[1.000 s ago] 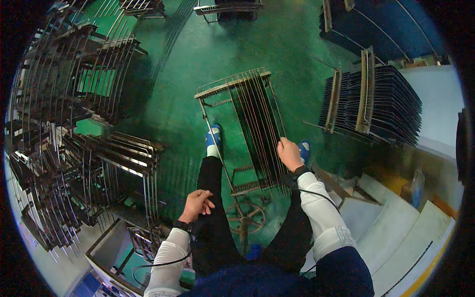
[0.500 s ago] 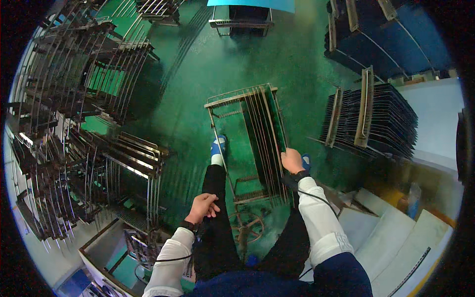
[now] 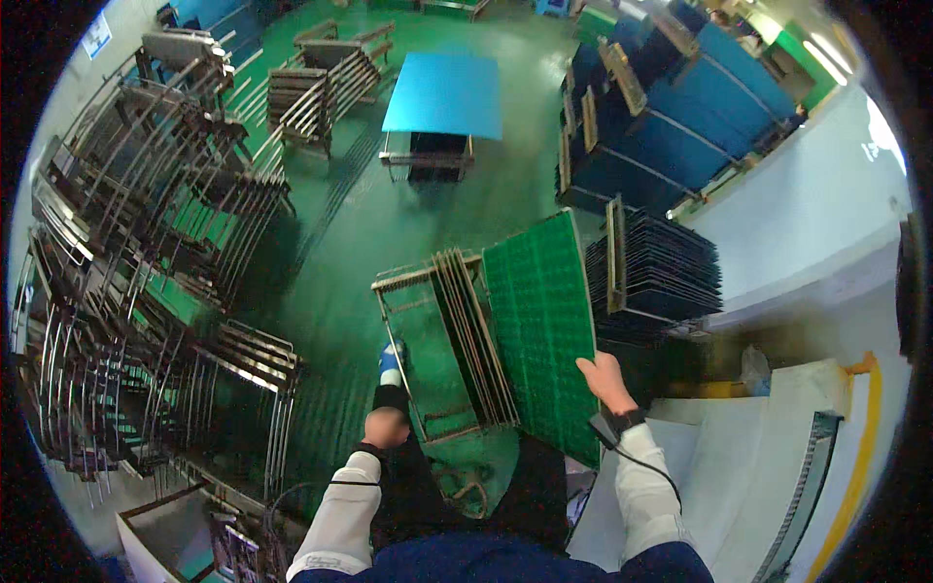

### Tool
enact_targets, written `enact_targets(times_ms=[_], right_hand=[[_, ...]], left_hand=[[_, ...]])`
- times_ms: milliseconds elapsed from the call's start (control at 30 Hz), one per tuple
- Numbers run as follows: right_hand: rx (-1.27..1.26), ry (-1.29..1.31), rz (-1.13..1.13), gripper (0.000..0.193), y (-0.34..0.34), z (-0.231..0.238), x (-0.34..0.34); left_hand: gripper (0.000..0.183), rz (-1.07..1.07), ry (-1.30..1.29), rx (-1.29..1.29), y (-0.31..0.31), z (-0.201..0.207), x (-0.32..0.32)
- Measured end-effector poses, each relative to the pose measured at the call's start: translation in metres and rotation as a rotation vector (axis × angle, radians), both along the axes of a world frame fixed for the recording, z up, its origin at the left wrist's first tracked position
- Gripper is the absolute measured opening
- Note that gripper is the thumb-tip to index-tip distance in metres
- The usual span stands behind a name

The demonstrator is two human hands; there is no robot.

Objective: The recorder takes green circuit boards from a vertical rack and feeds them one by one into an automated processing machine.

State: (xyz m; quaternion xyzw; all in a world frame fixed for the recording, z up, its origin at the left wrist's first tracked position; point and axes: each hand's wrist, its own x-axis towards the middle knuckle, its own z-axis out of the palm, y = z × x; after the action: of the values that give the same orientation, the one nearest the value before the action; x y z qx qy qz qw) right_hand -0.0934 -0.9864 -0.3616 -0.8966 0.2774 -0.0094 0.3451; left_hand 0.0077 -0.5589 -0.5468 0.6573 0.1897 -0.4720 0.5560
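Observation:
My right hand (image 3: 610,382) grips the right edge of a large green circuit board panel (image 3: 539,330), its face tilted up toward me. The panel's left side lies against a metal rack (image 3: 403,280), where several more thin panels (image 3: 473,340) stand on edge in a close row. The left part of that rack has open slots. My left hand (image 3: 387,428) hovers over my left leg, left of the rack's near end; blur hides its fingers.
Slotted metal racks (image 3: 233,369) crowd the left side. Ahead stands a rack topped with a blue sheet (image 3: 442,95). At the right are a rack of dark panels (image 3: 671,267), tall blue stacks (image 3: 700,121) and a white ledge (image 3: 739,466). A wheel (image 3: 466,491) sits by my legs.
My right hand has brought the green panel up from the rack's right side, turning its face upward. My left hand stays low beside the rack. The view has tilted up, showing more of the room.

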Motion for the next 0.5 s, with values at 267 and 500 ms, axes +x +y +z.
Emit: enact_targets(times_ms=[267, 500], right_hand=[[0.258, -0.328, -0.381, 0.023, -0.022, 0.123, -0.163], [0.531, -0.900, -0.761, 0.029, 0.026, 0.192, -0.311]], left_hand=[[0.021, -0.111, -0.249, -0.013, -0.002, 0.021, -0.020], [0.021, -0.303, -0.348, -0.058, -0.002, 0.007, -0.024]])
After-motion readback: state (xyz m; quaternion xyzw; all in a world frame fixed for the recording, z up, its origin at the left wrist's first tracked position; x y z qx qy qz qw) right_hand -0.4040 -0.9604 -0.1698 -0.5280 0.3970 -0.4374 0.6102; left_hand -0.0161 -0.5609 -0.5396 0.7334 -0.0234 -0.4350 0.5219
